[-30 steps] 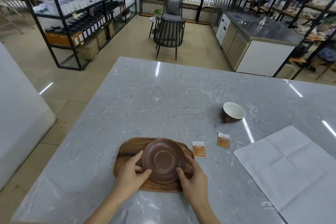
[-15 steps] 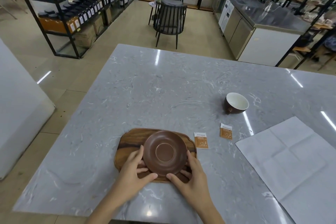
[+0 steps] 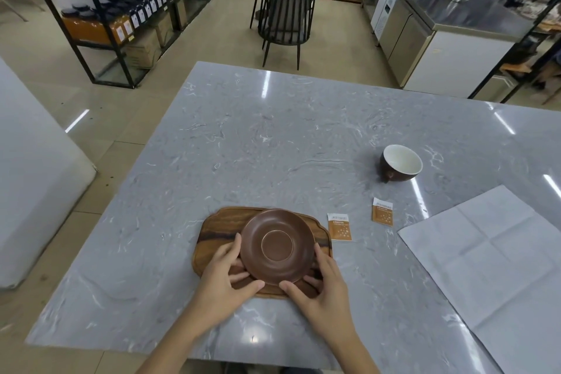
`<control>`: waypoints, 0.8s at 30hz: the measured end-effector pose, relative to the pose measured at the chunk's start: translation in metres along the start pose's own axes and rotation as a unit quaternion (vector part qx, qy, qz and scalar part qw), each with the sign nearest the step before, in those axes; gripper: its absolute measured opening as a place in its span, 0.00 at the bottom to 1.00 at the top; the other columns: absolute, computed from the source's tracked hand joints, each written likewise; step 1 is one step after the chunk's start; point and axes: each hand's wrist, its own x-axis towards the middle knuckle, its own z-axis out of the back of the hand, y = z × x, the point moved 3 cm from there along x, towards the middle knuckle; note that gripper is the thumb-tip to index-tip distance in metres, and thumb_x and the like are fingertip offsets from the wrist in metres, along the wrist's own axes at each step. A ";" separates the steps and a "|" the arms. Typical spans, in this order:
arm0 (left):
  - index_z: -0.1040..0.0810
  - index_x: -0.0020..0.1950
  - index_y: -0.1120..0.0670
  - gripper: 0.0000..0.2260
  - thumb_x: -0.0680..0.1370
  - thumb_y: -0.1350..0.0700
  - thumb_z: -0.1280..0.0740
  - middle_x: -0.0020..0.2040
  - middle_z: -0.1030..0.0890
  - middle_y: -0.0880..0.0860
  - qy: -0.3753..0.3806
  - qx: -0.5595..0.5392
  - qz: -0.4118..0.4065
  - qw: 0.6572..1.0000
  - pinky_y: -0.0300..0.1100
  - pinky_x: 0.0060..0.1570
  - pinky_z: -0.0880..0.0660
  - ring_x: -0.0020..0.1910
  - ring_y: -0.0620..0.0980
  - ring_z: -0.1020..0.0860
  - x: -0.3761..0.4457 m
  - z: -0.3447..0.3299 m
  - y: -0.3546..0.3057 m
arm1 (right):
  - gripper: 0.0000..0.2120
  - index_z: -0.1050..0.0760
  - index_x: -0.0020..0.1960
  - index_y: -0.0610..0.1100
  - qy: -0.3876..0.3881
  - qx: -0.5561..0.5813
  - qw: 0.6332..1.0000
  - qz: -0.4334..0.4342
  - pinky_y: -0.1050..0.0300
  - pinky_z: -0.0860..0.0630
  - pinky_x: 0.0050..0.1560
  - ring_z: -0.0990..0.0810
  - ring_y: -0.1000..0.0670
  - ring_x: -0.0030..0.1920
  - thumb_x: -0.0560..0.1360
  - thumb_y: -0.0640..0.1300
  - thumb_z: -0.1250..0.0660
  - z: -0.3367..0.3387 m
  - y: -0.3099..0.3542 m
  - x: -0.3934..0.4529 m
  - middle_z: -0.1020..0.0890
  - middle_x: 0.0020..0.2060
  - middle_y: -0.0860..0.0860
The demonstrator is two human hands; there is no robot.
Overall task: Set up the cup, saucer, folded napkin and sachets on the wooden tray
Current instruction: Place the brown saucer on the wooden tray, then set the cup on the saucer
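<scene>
The saucer (image 3: 277,247) sits on the wooden tray (image 3: 218,229), the left hand (image 3: 226,278) and right hand (image 3: 321,284) cupping its rim with curled fingers. It looks placed; next, the cup (image 3: 400,163), beyond the tray, needs fetching.

Marble table (image 3: 273,143): tray (image 3: 212,228), cup (image 3: 400,164), napkin (image 3: 491,252).

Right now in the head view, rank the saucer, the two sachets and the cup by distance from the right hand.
1. Saucer, touched by the right hand.
2. Near sachet, beside the tray's right edge.
3. Far sachet, further right.
4. Cup, far right, tipped.
</scene>
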 end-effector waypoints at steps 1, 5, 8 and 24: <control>0.46 0.82 0.47 0.49 0.70 0.55 0.19 0.68 0.31 0.40 -0.002 0.001 0.002 1.000 0.32 0.58 0.22 0.61 0.37 0.22 -0.001 0.000 -0.001 | 0.46 0.36 0.77 0.53 0.002 0.001 1.000 0.001 0.70 0.21 0.55 0.22 0.62 0.62 0.65 0.51 0.17 0.000 0.000 0.000 0.26 0.65 0.58; 0.41 0.80 0.44 0.40 0.73 0.46 0.23 0.66 0.30 0.36 -0.016 0.040 -0.001 0.999 0.29 0.52 0.21 0.60 0.32 0.23 -0.004 0.009 -0.013 | 0.39 0.32 0.76 0.50 0.000 0.024 1.000 -0.019 0.67 0.20 0.56 0.21 0.59 0.62 0.70 0.46 0.19 0.005 0.000 0.000 0.28 0.66 0.56; 0.35 0.78 0.46 0.31 0.77 0.45 0.28 0.68 0.29 0.42 -0.038 0.085 -0.016 0.996 0.23 0.45 0.24 0.56 0.31 0.24 0.002 0.022 -0.026 | 0.27 0.28 0.71 0.52 -0.031 0.030 0.998 -0.040 0.66 0.19 0.52 0.19 0.58 0.59 0.75 0.43 0.23 0.018 0.002 0.004 0.26 0.65 0.53; 0.24 0.69 0.49 0.16 0.81 0.52 0.33 0.60 0.24 0.45 0.048 0.231 -0.207 0.949 0.45 0.55 0.19 0.56 0.44 0.23 0.171 -0.069 -0.156 | 0.07 0.16 0.54 0.53 -0.179 0.161 0.956 -0.165 0.63 0.18 0.39 0.13 0.54 0.46 0.79 0.44 0.31 0.171 0.008 0.107 0.12 0.45 0.51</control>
